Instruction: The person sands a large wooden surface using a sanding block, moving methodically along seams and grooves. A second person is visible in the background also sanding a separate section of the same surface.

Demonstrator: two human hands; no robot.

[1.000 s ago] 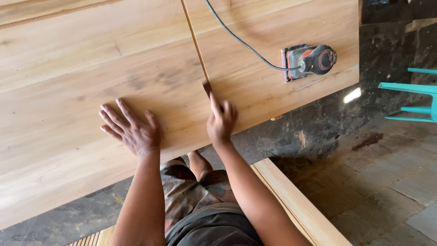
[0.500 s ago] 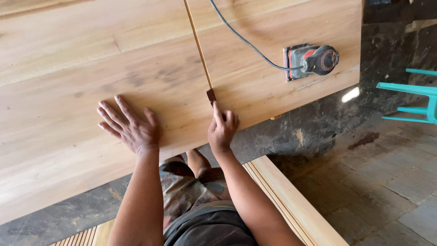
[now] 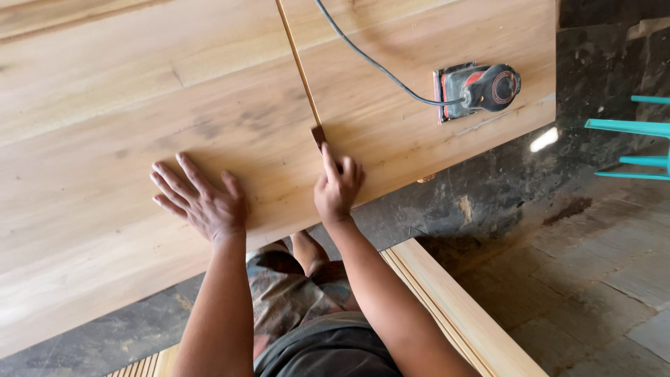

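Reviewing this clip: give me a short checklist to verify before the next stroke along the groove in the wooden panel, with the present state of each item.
1. Left hand flat on the large pale wooden panel, bracing it: ok.
2. Right hand presses the small brown sanding piece at the narrow groove: ok.
3. Black-and-red electric sander parked apart from both hands: ok.
4. Black power cord crosses the panel near the groove: not ok.
5. Sander switched off: cannot tell.
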